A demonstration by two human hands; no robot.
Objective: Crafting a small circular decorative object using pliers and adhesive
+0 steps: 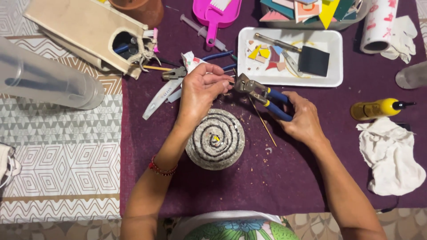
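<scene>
Nipping a small tile chip above the round spiral mosaic base (215, 139).

Risks: shards flying onto the purple cloth (275, 178), chip slipping from the pinch. Around, largest first: white rag (389, 155), white tray (333, 58) of coloured shards, pink dustpan (213, 18), yellow glue bottle (378, 109), thin wooden skewer (263, 122) under the tool. Right hand (302, 118) wrapped shut around blue-handled tile nippers (262, 95); left hand (200, 91) fingertips pressed together, pinching the chip at the jaws.

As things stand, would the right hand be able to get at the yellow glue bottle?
Probably yes: the yellow glue bottle lies just beyond the right hand with bare cloth between, but that hand holds the blue-handled nippers.
</scene>
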